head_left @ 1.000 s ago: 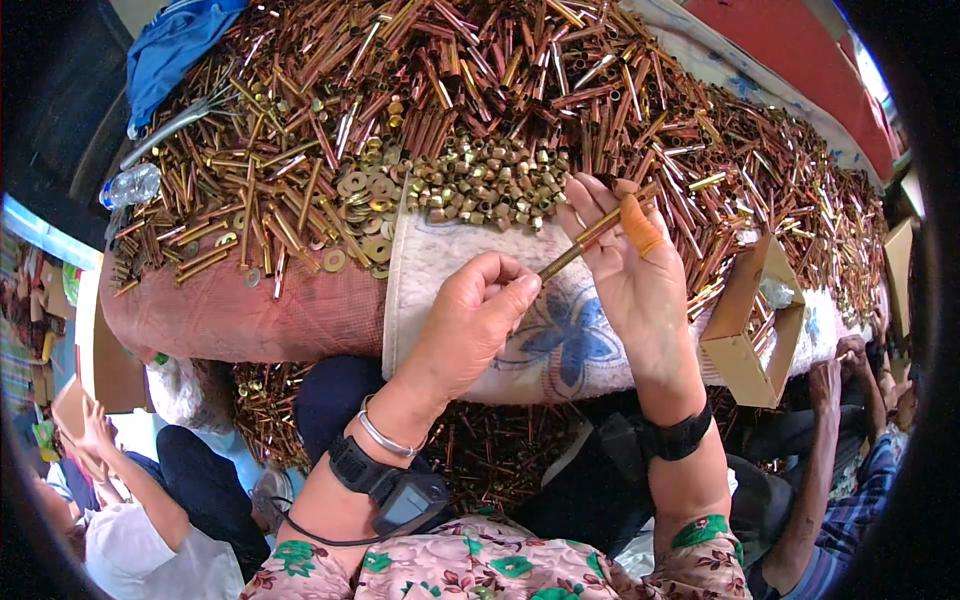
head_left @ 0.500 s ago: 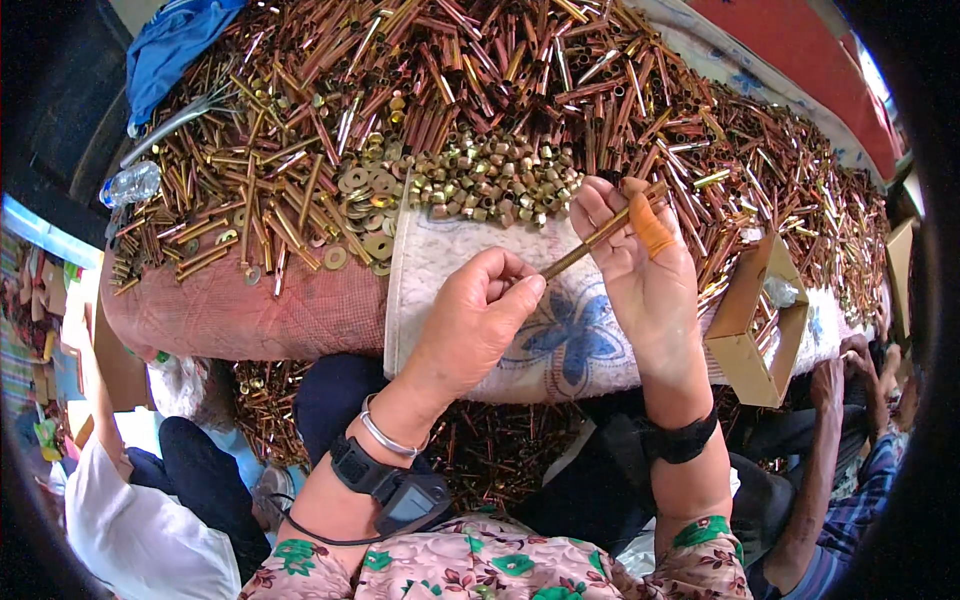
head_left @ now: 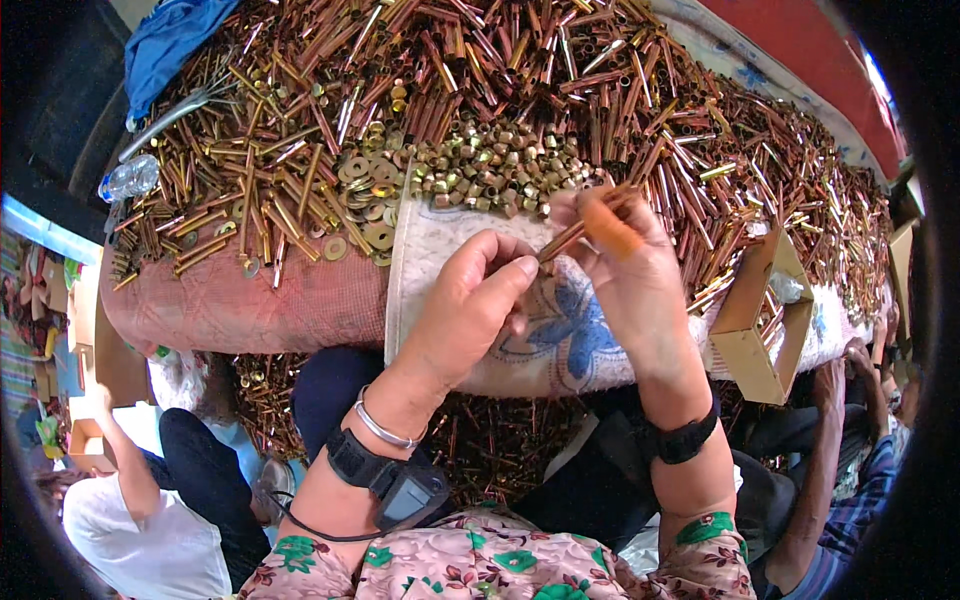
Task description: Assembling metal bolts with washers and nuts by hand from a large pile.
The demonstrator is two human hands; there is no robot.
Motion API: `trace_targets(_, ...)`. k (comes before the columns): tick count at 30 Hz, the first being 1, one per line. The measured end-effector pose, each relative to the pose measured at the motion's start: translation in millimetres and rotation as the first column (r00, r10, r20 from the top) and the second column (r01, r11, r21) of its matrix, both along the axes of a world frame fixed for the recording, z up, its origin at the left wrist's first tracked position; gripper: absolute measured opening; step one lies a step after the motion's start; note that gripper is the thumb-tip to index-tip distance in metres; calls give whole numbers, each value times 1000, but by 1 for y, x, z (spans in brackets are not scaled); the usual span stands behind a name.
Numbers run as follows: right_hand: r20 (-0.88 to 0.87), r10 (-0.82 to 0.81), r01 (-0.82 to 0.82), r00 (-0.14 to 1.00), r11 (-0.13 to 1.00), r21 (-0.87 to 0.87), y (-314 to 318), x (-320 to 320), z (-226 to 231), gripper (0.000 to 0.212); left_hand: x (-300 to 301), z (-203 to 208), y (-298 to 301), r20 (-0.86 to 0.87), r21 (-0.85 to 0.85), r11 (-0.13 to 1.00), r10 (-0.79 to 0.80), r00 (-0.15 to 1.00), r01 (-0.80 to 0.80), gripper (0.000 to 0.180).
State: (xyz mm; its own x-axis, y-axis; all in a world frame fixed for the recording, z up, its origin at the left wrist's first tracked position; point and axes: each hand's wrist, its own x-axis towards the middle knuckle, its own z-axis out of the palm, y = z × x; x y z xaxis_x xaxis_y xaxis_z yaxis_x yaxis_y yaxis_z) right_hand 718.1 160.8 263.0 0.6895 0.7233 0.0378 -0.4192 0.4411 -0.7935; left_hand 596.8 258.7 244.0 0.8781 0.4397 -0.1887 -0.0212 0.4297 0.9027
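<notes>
My left hand (head_left: 455, 310) pinches the near end of a thin coppery metal rod (head_left: 562, 240) between thumb and forefinger. The rod slants up to my right hand (head_left: 645, 290), whose fingers are curled around its far part and a little blurred. An orange band (head_left: 611, 228) wraps one finger of that hand. Whether a sleeve sits on the rod I cannot make out. Just beyond both hands lies a heap of brass-coloured nuts (head_left: 500, 175), with flat washers (head_left: 380, 235) to its left. A white cloth with a blue flower print (head_left: 572, 325) is under my hands.
Copper-coloured tubes (head_left: 470, 70) pile across the far side, with brass-coloured rods (head_left: 285, 220) at left. A cardboard box (head_left: 745, 330) stands at right. A plastic bottle (head_left: 130, 178) and blue cloth (head_left: 175, 50) lie far left. People sit on both sides, one in a white shirt (head_left: 150, 540).
My right hand has moved closer to my left, and its open fingers have curled around the rod. Less of the rod shows between the hands. The person at left has shifted an arm.
</notes>
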Motion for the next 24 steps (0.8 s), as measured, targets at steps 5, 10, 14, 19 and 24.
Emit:
trace_targets(5, 216, 287, -160, 933, 870, -466, 0, -10, -6, 15, 1, 8, -3, 1, -190, 981, 38, 999, -37, 21)
trace_targets(10, 455, 77, 122, 887, 912, -391, -6, -3, 9, 15, -5, -2, 10, 91, -264, 962, -50, 995, 73, 18)
trace_targets(14, 805, 316, 433, 503, 714, -551, -10, 2, -1, 14, -4, -3, 9, 84, -186, 980, 89, 992, -72, 16)
trace_targets(19, 849, 472, 461, 237, 715, -526, -10, -14, -9, 16, -3, 1, 7, 46, -149, 983, 117, 992, -109, 14)
trace_targets(24, 822, 344, 391, 454, 752, -531, -9, -3, -11, 12, -4, 1, 8, 16, -96, 992, 79, 997, -77, 14)
